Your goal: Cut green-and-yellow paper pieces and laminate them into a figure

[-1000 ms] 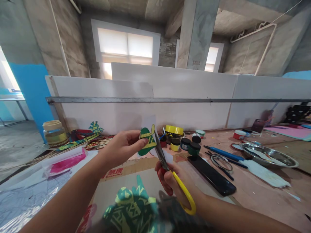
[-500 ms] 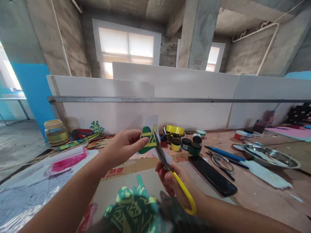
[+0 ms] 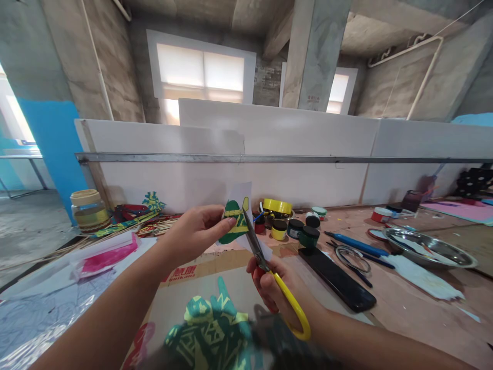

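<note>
My left hand (image 3: pixel 206 226) pinches a piece of white paper painted with a green and yellow pattern (image 3: pixel 230 237), held up above the table. My right hand (image 3: pixel 283 288) grips yellow-handled scissors (image 3: pixel 254 241), its fingers wrapped round the handles. The blades point up and away from me and meet the painted paper at its right side, beside a narrow yellow-green tip. Below both hands lies a green and yellow patterned cut-out (image 3: pixel 210 324) on a cardboard sheet (image 3: pixel 177 298); its near part is dark and blurred.
Paint jars (image 3: pixel 279 229) stand behind my hands, near a yellow tape roll (image 3: pixel 277 206). A black oblong case (image 3: pixel 337 280) lies at right, with a blue-handled tool (image 3: pixel 356 243) and a metal bowl (image 3: pixel 429 246) beyond. At left are a glass jar (image 3: pixel 89 211) and pink-stained paper (image 3: pixel 110 257).
Very little differs. The scissors' blades seem to have shifted slightly where they meet the paper; both hands keep nearly the same place.
</note>
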A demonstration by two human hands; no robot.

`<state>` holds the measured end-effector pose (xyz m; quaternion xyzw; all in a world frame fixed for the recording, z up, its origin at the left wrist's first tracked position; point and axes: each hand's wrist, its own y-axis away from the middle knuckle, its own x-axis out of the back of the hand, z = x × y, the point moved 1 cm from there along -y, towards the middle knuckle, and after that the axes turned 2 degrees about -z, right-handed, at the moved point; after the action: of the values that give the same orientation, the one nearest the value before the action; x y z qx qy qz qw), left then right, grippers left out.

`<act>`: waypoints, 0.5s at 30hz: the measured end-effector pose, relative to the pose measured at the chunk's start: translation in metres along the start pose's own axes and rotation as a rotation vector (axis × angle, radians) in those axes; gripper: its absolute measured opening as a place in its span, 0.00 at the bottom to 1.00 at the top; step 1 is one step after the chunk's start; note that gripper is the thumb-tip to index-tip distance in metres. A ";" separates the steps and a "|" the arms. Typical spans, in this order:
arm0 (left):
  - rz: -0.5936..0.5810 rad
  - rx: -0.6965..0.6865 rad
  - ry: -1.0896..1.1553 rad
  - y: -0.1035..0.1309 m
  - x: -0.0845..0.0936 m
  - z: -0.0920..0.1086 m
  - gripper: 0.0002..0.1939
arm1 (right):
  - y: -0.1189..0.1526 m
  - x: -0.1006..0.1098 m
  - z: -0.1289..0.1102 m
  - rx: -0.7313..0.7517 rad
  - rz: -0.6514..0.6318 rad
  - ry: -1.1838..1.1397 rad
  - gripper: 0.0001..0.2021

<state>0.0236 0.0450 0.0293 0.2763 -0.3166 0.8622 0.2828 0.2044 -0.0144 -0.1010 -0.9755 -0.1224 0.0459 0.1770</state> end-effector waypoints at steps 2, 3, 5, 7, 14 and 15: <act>-0.006 0.000 0.008 0.000 0.000 0.000 0.15 | 0.000 0.000 0.000 -0.002 -0.003 -0.004 0.28; -0.008 -0.001 0.011 0.000 0.000 0.000 0.15 | 0.000 0.000 0.000 -0.003 -0.006 -0.004 0.28; 0.003 -0.001 0.015 0.000 0.000 0.000 0.15 | 0.000 0.000 -0.001 0.001 -0.014 0.006 0.29; 0.034 0.005 0.012 0.000 0.001 -0.001 0.16 | 0.000 -0.001 -0.004 0.017 -0.025 0.034 0.29; 0.054 -0.022 -0.144 0.000 0.003 -0.001 0.16 | 0.002 -0.002 -0.010 -0.001 -0.054 0.153 0.32; 0.066 -0.029 -0.193 0.001 0.003 0.000 0.16 | 0.002 -0.002 -0.011 -0.010 -0.050 0.194 0.33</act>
<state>0.0214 0.0454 0.0307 0.3432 -0.3636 0.8360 0.2262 0.2046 -0.0199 -0.0915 -0.9728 -0.1293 -0.0537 0.1843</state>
